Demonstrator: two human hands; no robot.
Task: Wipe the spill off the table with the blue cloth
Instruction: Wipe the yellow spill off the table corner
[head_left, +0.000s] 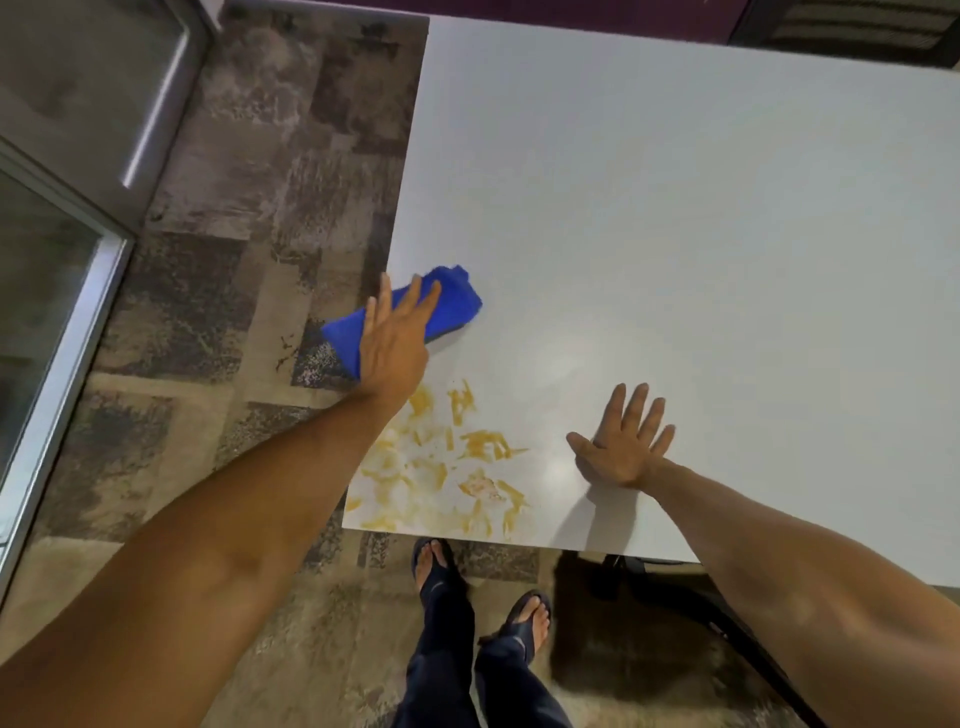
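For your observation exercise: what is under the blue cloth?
The blue cloth lies partly on the white table, partly past its edge. The left hand presses it. Any spill beneath is hidden.

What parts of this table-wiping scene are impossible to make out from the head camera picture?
- Blue cloth: its middle is covered by the left hand, so the fold and grip are unclear.
- Spill: its upper-left part lies under the left wrist and forearm.
- Table: its right side is cut off by the picture's edge.
- Tabletop under the right hand: hidden by the flat palm.
- What the yellow smears are made of: not discernible.
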